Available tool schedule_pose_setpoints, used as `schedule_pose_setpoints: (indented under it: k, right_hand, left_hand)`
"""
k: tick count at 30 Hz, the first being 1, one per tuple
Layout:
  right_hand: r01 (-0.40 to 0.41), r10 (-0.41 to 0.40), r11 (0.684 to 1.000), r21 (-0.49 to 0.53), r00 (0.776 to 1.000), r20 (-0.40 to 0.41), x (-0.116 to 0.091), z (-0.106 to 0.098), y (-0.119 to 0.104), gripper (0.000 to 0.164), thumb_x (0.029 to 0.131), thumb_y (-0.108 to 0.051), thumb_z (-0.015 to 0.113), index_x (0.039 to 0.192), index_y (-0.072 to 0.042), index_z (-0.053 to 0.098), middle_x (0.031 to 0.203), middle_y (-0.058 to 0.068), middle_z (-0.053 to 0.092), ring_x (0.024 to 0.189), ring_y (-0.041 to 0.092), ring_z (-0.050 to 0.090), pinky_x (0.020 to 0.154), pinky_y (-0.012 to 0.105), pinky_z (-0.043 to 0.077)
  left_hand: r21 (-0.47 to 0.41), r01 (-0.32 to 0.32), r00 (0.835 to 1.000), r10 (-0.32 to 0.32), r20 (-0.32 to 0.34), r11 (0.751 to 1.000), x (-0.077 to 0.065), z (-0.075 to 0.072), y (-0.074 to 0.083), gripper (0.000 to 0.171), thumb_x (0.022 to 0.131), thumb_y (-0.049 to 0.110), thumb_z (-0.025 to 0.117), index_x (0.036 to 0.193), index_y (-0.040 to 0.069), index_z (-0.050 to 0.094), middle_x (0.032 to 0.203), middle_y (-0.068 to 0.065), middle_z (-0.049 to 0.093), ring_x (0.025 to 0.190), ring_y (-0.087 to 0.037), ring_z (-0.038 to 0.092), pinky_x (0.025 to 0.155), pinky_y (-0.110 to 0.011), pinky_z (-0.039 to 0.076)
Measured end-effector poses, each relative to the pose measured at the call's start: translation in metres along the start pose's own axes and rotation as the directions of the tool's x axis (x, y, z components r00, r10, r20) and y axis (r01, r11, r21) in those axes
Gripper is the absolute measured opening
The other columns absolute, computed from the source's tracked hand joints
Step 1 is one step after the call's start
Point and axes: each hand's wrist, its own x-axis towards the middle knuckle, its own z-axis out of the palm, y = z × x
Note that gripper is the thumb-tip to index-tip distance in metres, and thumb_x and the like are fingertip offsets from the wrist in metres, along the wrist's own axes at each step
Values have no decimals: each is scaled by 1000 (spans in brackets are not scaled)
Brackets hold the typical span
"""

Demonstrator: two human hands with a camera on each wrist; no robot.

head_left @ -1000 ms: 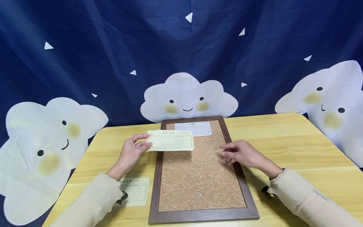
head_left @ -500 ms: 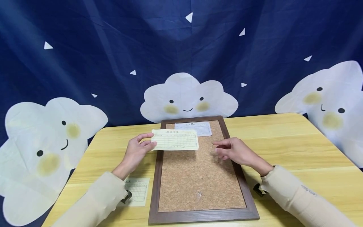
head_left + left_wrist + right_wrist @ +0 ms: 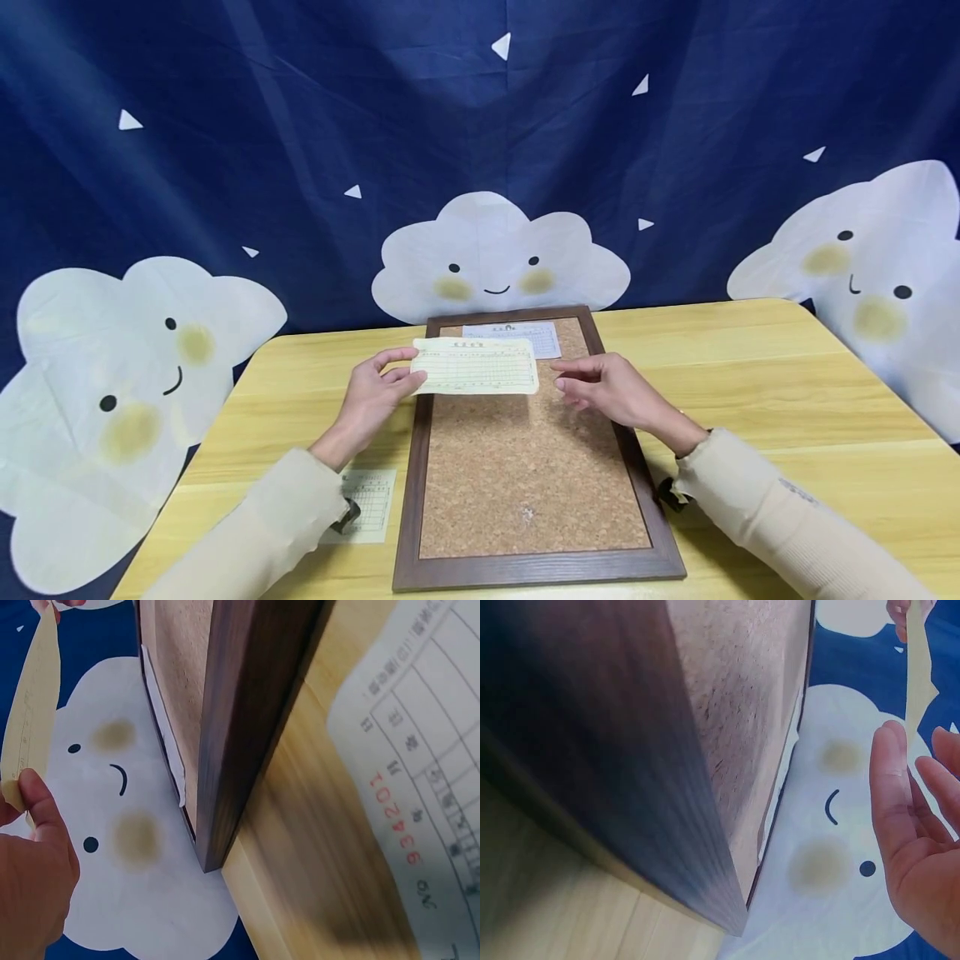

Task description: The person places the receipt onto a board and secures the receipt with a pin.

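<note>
Dark-blue cloud-printed cloth (image 3: 442,100) is hanging behind; the left hand (image 3: 371,400) is pinching a pale-yellow rectangular paper form (image 3: 476,367), the right hand (image 3: 617,392) hovering beside it, fingers parted, empty.

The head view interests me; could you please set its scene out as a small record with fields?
Left hand: pinches the left end of a yellow slip, raised above the corkboard
Right hand: holds nothing, beside the yellow slip's right end
Board: brown-framed, lying on the wooden table
White slip: at the corkboard's far end, partly hidden behind the yellow slip
Loose slip: on the table, partly hidden by the left sleeve
Backdrop: dark blue, cloud-printed
</note>
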Motion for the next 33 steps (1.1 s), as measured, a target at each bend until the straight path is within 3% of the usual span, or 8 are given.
schedule_pose_setpoints:
  k: [11,17,21,28,33]
  right_hand:
    - [-19,20,999,44,1000,-23,9,0,-6,33,98,-8,64,125,10,64,94,21,72,78,31,70,70,41,59]
    - [-26,28,995,99,999,-23,14,-1,-5,34,98,-5,64,127,13,61,98,20,72,82,34,70,75,47,58]
    - [-34,37,992,122,999,-24,15,-2,-5,35,98,-7,64,127,12,61,92,15,71,82,33,70,77,48,58]
    - [-58,64,990,125,997,-47,16,-2,-6,36,97,-9,66,127,11,62,83,8,69,77,28,69,76,45,58]
    - [-54,61,994,92,996,-69,17,-3,-6,35,96,-9,67,126,10,63,82,8,68,77,32,69,74,43,59]
  left_hand:
    - [5,-1,1000,1,-21,1000,3,9,1,40,89,4,73,127,-1,61,89,-4,69,78,-6,63,66,-19,48]
    - [14,3,1000,-3,-19,1000,4,15,2,39,89,5,73,126,0,62,96,-9,68,81,-7,63,71,-22,49]
    - [6,0,1000,0,-16,1000,4,19,2,38,89,4,73,126,0,62,102,-11,65,83,-7,62,74,-20,50]
    - [-34,-18,1000,17,-19,999,4,26,1,38,88,1,72,124,-3,62,106,-12,64,87,-8,60,74,-17,49]
    - [-27,-19,999,18,-28,999,5,29,0,37,88,2,73,123,-1,63,101,-10,66,83,-8,61,74,-18,49]
